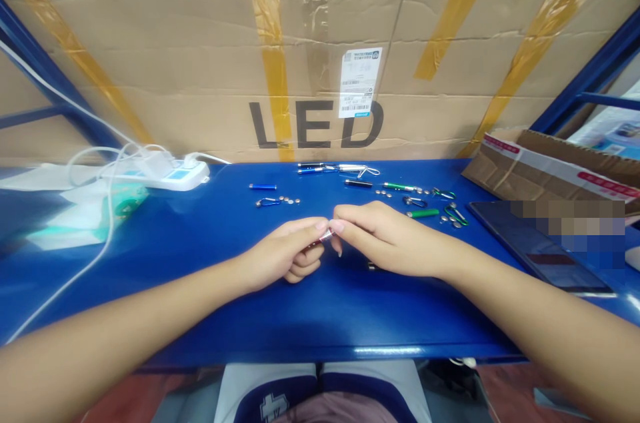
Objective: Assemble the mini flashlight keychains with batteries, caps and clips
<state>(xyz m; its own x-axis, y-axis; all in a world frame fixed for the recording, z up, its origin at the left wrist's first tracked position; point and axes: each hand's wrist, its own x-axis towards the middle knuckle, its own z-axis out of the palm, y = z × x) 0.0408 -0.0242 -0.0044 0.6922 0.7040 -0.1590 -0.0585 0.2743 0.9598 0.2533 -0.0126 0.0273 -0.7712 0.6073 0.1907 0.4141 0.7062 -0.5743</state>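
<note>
My left hand (287,248) is closed round a slim red penlight tube (316,240) with a silvery end, mostly hidden by the fingers. My right hand (387,236) meets it, thumb and forefinger pinched at the tube's silvery end. Under the right palm, a small dark and gold piece (371,266) partly shows on the blue table (210,303). Beyond the hands lie a blue tube (263,186), a black tube (358,183), a green penlight (399,186) and a green tube (423,213). Button cells (291,201) and a blue carabiner clip (269,202) are near them.
At the back stand more penlights (320,168) lying in a row before a large cardboard box (200,76). Green carabiner clips (456,214) are right of centre. A tablet (535,246) and an open carton (555,166) fill the right. A power strip (165,170) with white cables sits left.
</note>
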